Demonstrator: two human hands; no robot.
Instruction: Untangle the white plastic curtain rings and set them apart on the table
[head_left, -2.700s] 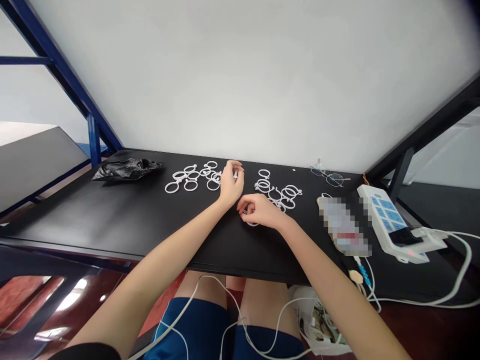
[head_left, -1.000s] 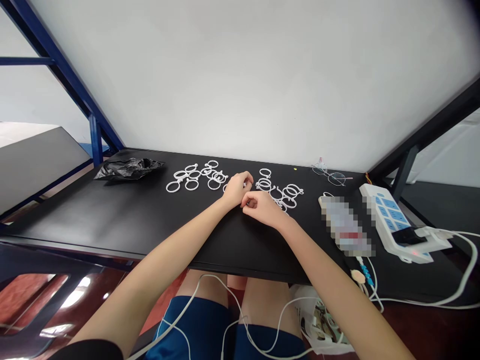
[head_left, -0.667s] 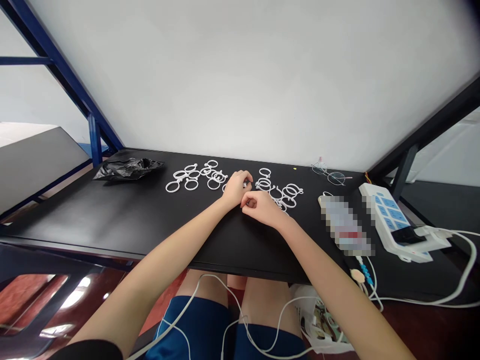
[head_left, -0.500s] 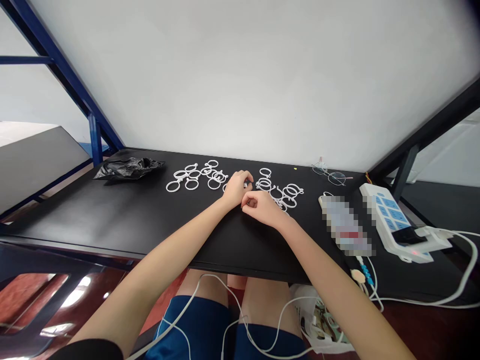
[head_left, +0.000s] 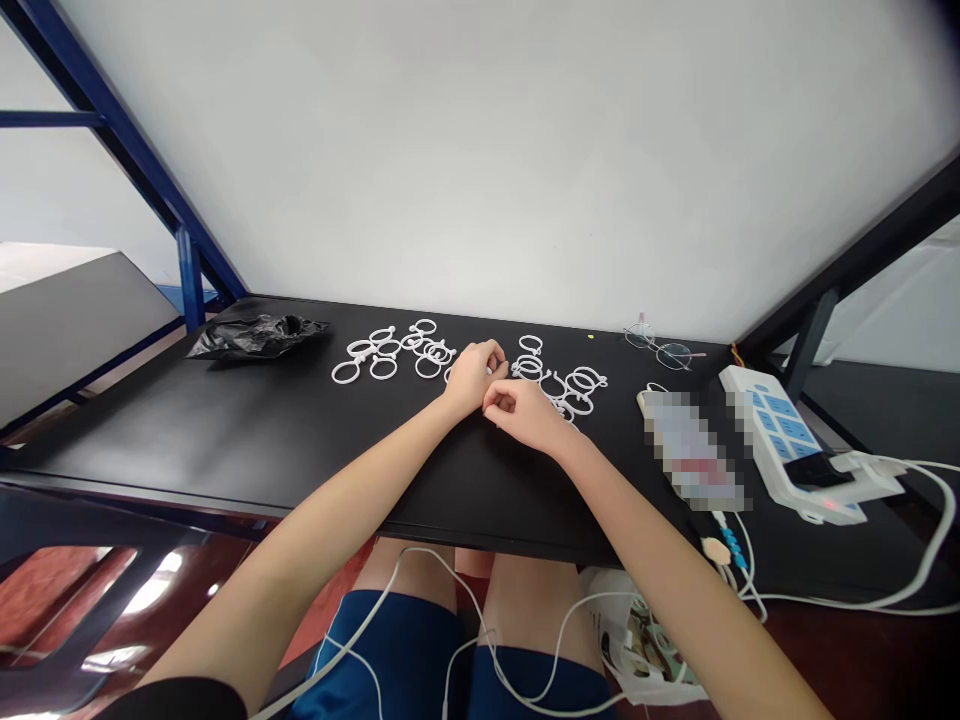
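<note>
Bare table (head_left: 247, 440) left and near; rings (head_left: 559, 385) (loose) crowding right.

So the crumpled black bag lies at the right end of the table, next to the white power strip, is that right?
Not quite. The head view shows the crumpled black bag at the left end of the table, far from the white power strip, which sits at the right end.

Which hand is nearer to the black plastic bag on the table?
The left hand. It is to the right of the black plastic bag, past the left group of white rings. The right hand is farther right.
</note>
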